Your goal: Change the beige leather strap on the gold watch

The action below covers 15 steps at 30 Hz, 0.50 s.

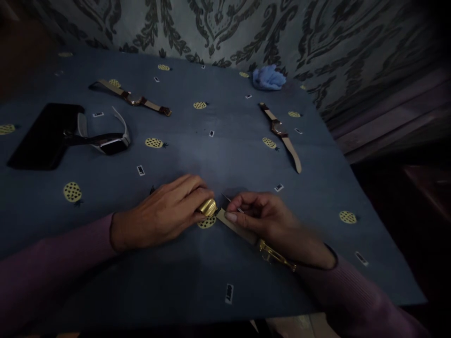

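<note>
My left hand point(169, 211) is closed around a gold watch case point(208, 207), whose shiny rounded face shows at the fingertips. Close by on the right, my right hand point(264, 213) pinches a thin pointed metal tool point(226, 197) that juts out toward the case; its exact kind is unclear. The right thumb also lies at the end of a light-coloured watch strap point(236, 227), which runs under that hand. At the strap's other end is a gold folding clasp point(276, 256), near my wrist. Whether strap and case are joined is too dark to tell.
Two watches with brown-and-beige straps lie on the blue tablecloth point(197, 291): one watch point(135, 98) back left, another point(279, 128) right. A smartwatch point(113, 144) rests by a black flat case point(45, 136). A crumpled blue cloth point(269, 78) sits near the patterned wall point(211, 28).
</note>
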Each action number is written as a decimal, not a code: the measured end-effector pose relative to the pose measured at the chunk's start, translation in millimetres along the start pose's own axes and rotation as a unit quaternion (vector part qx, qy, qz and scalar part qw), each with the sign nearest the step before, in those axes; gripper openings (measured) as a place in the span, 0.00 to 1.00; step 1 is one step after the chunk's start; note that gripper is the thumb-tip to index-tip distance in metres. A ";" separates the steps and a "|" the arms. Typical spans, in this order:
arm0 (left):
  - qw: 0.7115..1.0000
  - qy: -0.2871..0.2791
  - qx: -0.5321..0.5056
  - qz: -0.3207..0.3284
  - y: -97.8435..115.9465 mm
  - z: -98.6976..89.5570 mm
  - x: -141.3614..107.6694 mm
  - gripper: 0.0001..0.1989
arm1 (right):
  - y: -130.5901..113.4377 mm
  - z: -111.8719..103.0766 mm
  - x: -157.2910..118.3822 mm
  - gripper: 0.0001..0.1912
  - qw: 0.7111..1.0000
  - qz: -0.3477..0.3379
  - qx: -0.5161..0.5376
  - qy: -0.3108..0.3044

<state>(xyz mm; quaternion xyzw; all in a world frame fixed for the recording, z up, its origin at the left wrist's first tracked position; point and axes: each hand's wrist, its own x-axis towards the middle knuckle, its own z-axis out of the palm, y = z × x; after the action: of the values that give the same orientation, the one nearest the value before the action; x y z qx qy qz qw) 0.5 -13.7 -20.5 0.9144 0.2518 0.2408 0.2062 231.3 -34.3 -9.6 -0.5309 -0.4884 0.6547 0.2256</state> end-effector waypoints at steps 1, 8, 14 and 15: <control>1.000 0.001 -0.001 0.000 0.3 -0.2 0.1 0.08 | -0.8 0.1 -0.1 0.15 1.000 0.003 0.004 0.004; 1.000 -0.007 0.007 -0.007 1.2 -0.8 -2.2 0.09 | 0.7 0.0 -0.5 0.14 1.000 -0.001 0.023 0.004; 1.000 -0.008 0.012 -0.014 1.0 0.4 -2.7 0.09 | 0.6 1.5 0.4 0.14 1.000 -0.007 0.013 0.013; 1.000 -0.010 0.012 -0.016 1.1 0.4 -2.3 0.09 | 0.5 1.8 0.4 0.14 1.000 -0.007 0.009 0.014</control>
<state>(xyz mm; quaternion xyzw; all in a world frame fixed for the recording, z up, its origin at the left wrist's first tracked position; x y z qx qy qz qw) -0.7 -16.0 -21.1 0.9149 0.2674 0.2253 0.2017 229.7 -34.9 -10.3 -0.5347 -0.4826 0.6501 0.2420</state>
